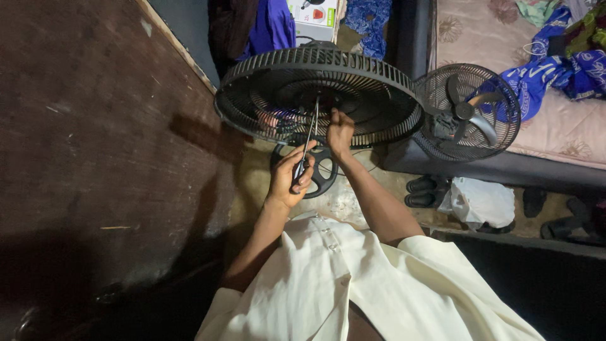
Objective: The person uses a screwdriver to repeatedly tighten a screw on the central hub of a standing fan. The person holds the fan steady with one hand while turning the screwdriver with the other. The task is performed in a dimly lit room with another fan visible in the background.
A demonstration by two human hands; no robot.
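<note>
Two hands are working at one black fan guard [353,69], which is sitting tilted in front of us, above the floor and just beside a dark wooden panel [95,145]. We are wrapping our left hand [291,177] tightly around the dark handle of one screwdriver [308,142], fingers fully curled shut on it, and its thin shaft is reaching up into the middle of the grille. We are pressing our right hand [339,132] against the guard's lower rim, fingers bent over the wires; whether they are actually pinching anything we cannot tell. One round black spoked part [325,180] is lying just below the left hand. One second fan [470,113], with blades showing behind its cage, is standing to the right, touching the guard's edge, in front of a bed [480,38]. Two dark sandals [424,191] and one white bag [480,202] are lying on the floor nearby.
</note>
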